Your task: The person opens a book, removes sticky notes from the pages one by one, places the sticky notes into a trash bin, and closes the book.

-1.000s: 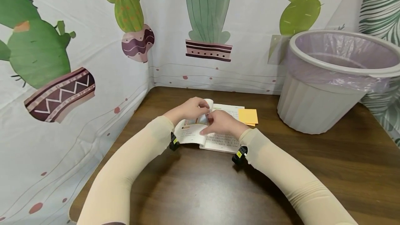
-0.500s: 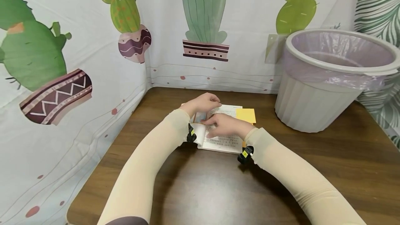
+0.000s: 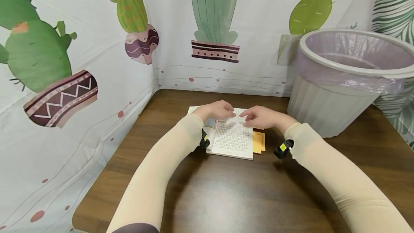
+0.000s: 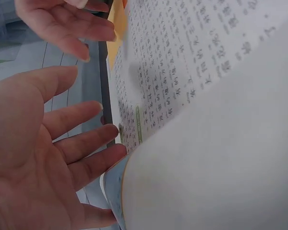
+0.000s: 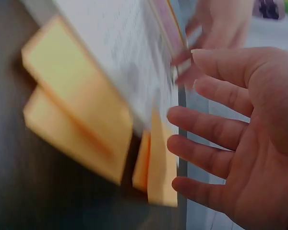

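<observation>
An open book (image 3: 233, 140) with printed text lies on the table, with orange-yellow sticky notes (image 3: 257, 143) jutting from its right edge. Over the upper part of its pages is my left hand (image 3: 218, 110), fingers relaxed and spread in the left wrist view. Beside the little finger there, a picture page (image 4: 114, 184) curves upward. My right hand (image 3: 263, 117) hovers at the book's upper right corner, its fingers loosely extended and holding nothing. In the right wrist view, two groups of sticky notes (image 5: 72, 88) stick out along the page edge. The left page is partly hidden by my left arm.
A pale bin (image 3: 330, 100) with a purple liner stands at the right rear of the brown wooden table (image 3: 220, 193). Behind the table hangs a white cloth (image 3: 174, 71) printed with cacti.
My left hand has moved right, from the lifted left page to above the text page. My right hand has drawn away to the right, off the book's middle, and the lower sticky notes are uncovered.
</observation>
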The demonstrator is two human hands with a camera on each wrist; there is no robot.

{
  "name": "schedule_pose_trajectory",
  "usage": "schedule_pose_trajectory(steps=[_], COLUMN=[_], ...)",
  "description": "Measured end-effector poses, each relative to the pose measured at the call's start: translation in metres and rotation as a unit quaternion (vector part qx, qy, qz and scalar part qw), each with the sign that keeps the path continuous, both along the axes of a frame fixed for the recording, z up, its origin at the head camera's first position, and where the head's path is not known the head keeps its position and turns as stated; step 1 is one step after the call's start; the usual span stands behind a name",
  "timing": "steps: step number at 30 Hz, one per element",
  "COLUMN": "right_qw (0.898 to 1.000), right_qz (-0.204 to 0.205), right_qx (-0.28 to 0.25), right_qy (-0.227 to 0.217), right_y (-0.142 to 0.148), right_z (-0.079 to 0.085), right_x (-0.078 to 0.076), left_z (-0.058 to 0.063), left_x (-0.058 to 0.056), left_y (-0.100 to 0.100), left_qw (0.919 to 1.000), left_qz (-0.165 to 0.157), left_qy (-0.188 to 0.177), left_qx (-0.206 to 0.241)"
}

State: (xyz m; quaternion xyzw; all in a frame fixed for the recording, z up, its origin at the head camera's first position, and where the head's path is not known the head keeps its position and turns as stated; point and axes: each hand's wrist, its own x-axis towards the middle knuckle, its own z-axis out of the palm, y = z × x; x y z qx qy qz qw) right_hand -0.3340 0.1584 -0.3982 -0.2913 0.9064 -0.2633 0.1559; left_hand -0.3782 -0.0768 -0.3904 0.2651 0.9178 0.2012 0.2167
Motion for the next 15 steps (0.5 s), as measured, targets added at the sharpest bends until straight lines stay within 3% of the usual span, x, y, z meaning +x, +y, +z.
schedule_pose_trajectory(steps=[8, 15], right_qw=[0.995, 0.992], right_qz=[-0.099, -0.114], right_qx=[0.031, 0.047], right_qy=[0.003, 0.014], right_y=[0.029, 0.027], right_z=[-0.008, -0.014], right_x=[-0.022, -0.027], left_z=[0.002, 0.003], left_x=[0.002, 0.004], left_y=[0.001, 0.0], left_qw=[0.9999, 0.9996], left_qz=[0.006, 0.023], left_qy=[-0.004, -0.016], left_qx=[-0.007, -0.004])
